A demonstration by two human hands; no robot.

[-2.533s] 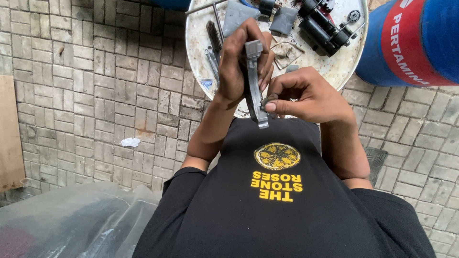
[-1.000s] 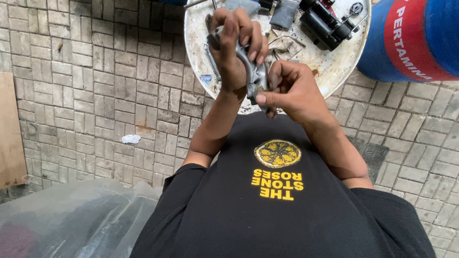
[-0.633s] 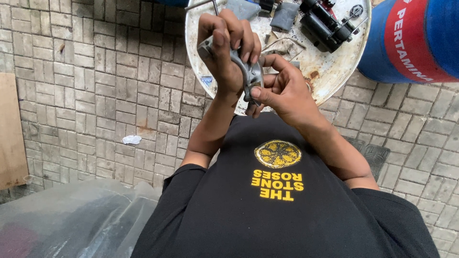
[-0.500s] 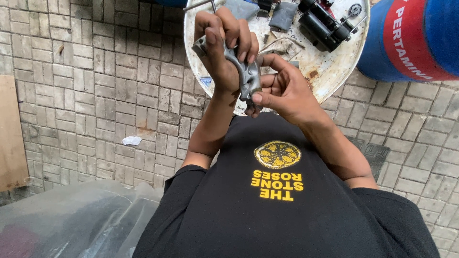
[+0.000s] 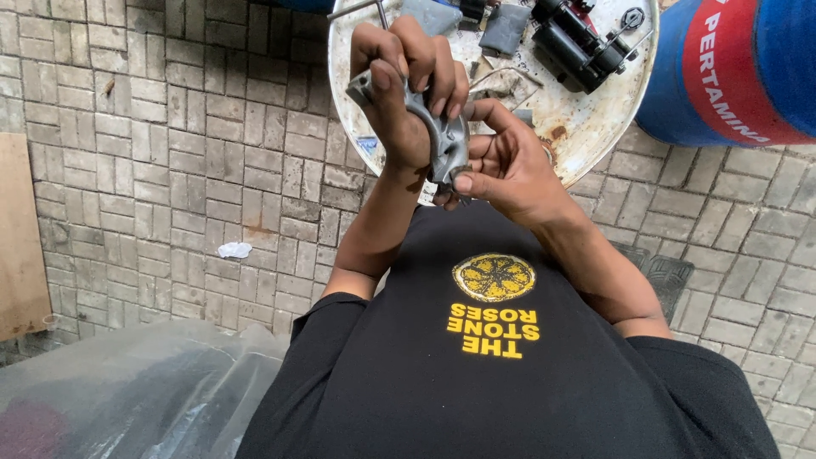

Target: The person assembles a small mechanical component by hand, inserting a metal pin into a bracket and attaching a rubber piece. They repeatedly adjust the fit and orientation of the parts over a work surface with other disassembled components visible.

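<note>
You are gripping grey metal bracket (image 5: 438,136) in left hand (image 5: 404,85), fingers wrapped over curved bar, thumb pressing near upper end. Right hand (image 5: 501,166) is pinching bracket's lower end, thumb and forefinger narrow on it; any small part between them too hidden to tell. Bracket is hanging in air above near rim of white drum lid (image 5: 578,127), clear of black cylinders (image 5: 578,42) lying there. Step looks like hand-working lower fitting. Next move likely calling for steady left hold, fine right-finger turning.
</note>
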